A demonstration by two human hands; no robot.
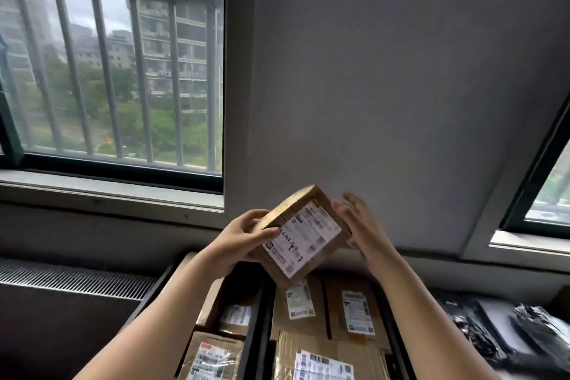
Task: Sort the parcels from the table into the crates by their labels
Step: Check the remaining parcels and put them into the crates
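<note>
Two bare forearms rise from the bottom edge. Left hand [243, 237] grips the left corner of a small cardboard parcel [296, 216], thumb curled onto its face. Right hand [357, 222] lies flat-fingered against the right side, steadying it.

Parcel held up at lower centre, tilted, white label [303, 239] turned to the viewer; print too blurred to read.

Below it: dark-rimmed crates [257, 327], labelled boxes [354, 311] already inside. Black bags [509, 327] at lower right.

Step, likely: reading the label. Next: pick the matching crate and lower the parcel in.
</note>
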